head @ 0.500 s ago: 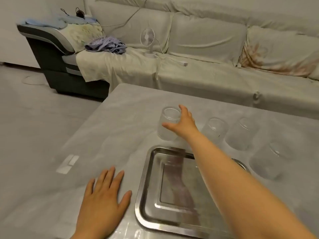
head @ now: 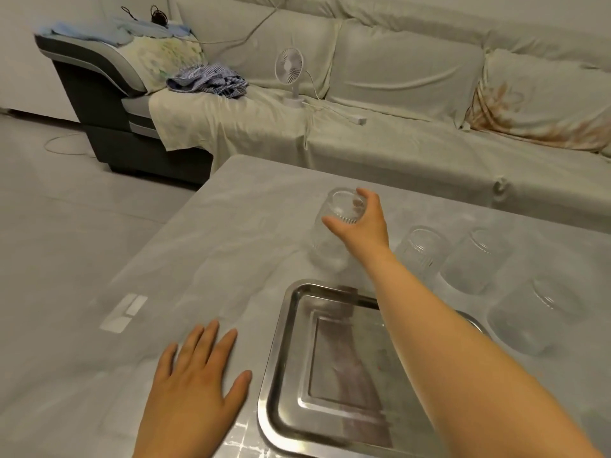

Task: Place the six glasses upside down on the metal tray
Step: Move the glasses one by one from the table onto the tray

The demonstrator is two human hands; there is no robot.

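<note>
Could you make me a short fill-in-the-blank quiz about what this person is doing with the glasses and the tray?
1. The right hand grips the glass that stands farthest to the ____ of the row.
2. The left hand lies flat with fingers spread on the ____.
3. The metal tray holds ____ glasses so far.
4. On the sofa behind the table stands a small white ____.

Missing words: left; table; no; fan

Head-worn view, down over table (head: pixel 231 226)
</note>
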